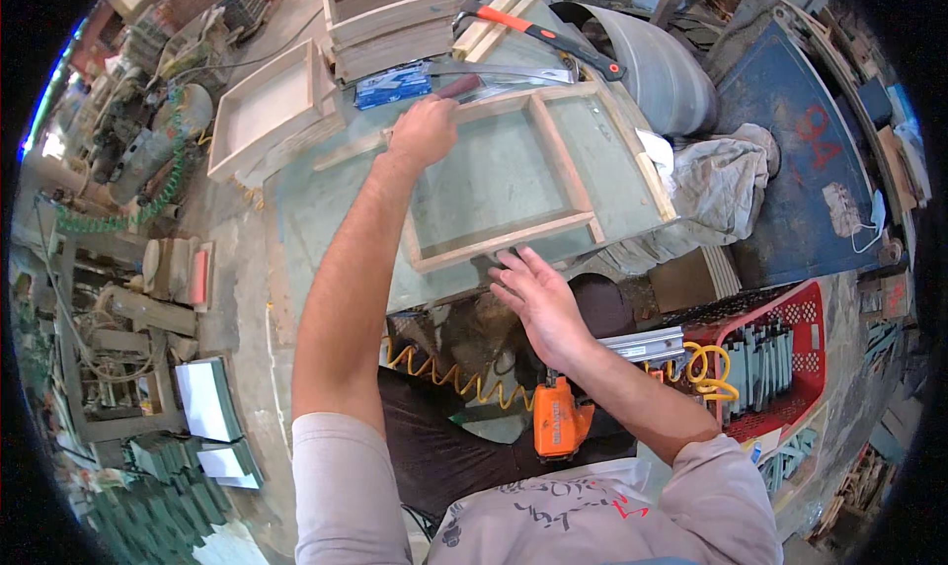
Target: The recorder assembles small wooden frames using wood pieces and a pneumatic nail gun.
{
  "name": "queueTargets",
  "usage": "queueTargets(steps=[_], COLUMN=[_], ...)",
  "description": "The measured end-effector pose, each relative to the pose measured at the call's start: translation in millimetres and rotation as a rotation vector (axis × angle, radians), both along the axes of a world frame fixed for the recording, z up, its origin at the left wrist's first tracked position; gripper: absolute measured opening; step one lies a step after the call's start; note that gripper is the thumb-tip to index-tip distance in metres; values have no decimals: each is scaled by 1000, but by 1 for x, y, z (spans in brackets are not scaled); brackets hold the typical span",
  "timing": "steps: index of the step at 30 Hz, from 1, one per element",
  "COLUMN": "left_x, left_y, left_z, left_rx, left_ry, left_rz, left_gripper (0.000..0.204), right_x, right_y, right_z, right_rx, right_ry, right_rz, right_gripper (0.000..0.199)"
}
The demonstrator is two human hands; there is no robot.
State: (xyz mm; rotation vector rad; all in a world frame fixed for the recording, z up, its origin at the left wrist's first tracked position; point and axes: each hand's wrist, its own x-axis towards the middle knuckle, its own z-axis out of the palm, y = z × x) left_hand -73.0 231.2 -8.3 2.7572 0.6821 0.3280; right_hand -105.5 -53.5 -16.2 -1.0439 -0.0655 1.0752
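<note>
A rectangular wooden frame (561,155) lies on a pale green-grey work surface (341,254) in front of me. My left hand (425,130) is curled closed at its far left corner. A dark red handle (459,86) shows just beyond those knuckles; whether the fingers grip it or the wood is hidden. Close to the frame's near rail, my right hand (528,293) is open, palm turned up, fingers spread, holding nothing. An orange nail gun (561,422) lies by my lap below the right hand, with a yellow coiled hose (464,382) running from it.
A claw hammer (543,34), wood strips (504,27) and a blue box (393,86) are at the surface's far side. Small wooden trays (267,111) stand at far left. A grey drum (647,71) stands beyond; a red crate (805,358) is at right.
</note>
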Motion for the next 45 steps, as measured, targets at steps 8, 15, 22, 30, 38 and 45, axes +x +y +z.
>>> queueTargets(steps=[8,15,22,30,38,45], left_x=[-15,-125,-181,-152,-155,-153], left_y=[-10,-28,-149,-265,-287,-292], left_z=[42,118,40,14,12,-28], left_rx=[-74,-541,-1388,-1450,-652,-612], left_ry=[19,-315,-602,-881,-996,-1024], left_rz=[59,172,278,299,374,287], left_gripper=[33,34,37,67,51,15], right_x=[-9,68,200,177,140,98], right_y=[-4,7,87,150,75,57], right_z=[9,47,58,78,113,129], right_rx=[-21,-96,-220,-130,254,337], right_ry=[-96,-863,-1684,-1781,-1670,-1546], right_rz=[-35,22,411,737,7,-230], right_gripper=[56,38,31,31,34,33])
